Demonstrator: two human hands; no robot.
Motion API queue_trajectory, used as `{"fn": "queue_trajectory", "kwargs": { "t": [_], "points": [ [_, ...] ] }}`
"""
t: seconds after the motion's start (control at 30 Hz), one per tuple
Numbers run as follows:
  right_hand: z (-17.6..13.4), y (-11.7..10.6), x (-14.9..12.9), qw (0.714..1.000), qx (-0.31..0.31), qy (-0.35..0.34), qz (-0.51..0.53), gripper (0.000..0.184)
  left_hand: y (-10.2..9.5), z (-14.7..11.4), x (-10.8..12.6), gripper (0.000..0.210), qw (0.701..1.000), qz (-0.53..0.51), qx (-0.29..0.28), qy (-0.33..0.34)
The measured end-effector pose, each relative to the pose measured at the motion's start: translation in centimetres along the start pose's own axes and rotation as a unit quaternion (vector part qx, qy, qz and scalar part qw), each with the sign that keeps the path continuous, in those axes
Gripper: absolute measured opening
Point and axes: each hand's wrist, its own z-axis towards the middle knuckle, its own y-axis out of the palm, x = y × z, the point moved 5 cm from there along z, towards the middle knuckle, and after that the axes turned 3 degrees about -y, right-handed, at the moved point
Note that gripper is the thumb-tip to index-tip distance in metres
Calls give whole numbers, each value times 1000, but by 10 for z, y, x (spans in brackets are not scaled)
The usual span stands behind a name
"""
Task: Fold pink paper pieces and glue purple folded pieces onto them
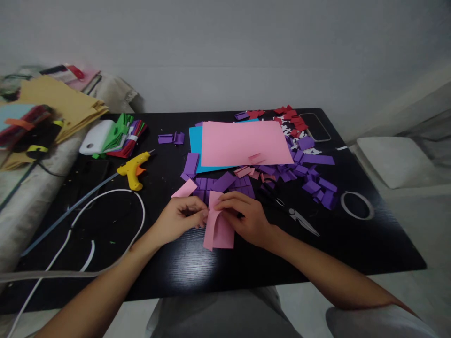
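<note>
A strip of pink paper [223, 232], folded lengthwise with one flap standing up, is held over the front of the black table. My left hand [183, 216] pinches its left edge between thumb and fingers. From the right, my right hand [246, 216] grips the upper part, fingertips over the fold. Beyond my hands lie purple paper pieces [200, 184], and a small pink piece [185, 188] rests just past my left hand. Scissors [303, 221] with dark handles lie to the right, blades pointing toward me.
Pink sheets [243, 141] lie over a blue sheet [195, 141] at the back. A yellow glue gun [133, 171] and white cable [143, 206] are at left. A tape ring [357, 205] sits at right, near scattered purple pieces [319, 188] and red pieces [299, 123].
</note>
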Motion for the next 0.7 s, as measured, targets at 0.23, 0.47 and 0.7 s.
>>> {"fn": "queue_trajectory", "kwargs": {
  "t": [0.23,0.47,0.7],
  "points": [
    [0,1,-2,1000,-7,-9,-3,16,0,0,-2,10,1000,6,-2,-1],
    [0,0,1,1000,-16,16,8,14,1,-1,-2,13,1000,15,-18,10],
    [-2,-1,12,988,0,142,66,23,-10,-7,14,5,983,102,43,146]
  ]
}}
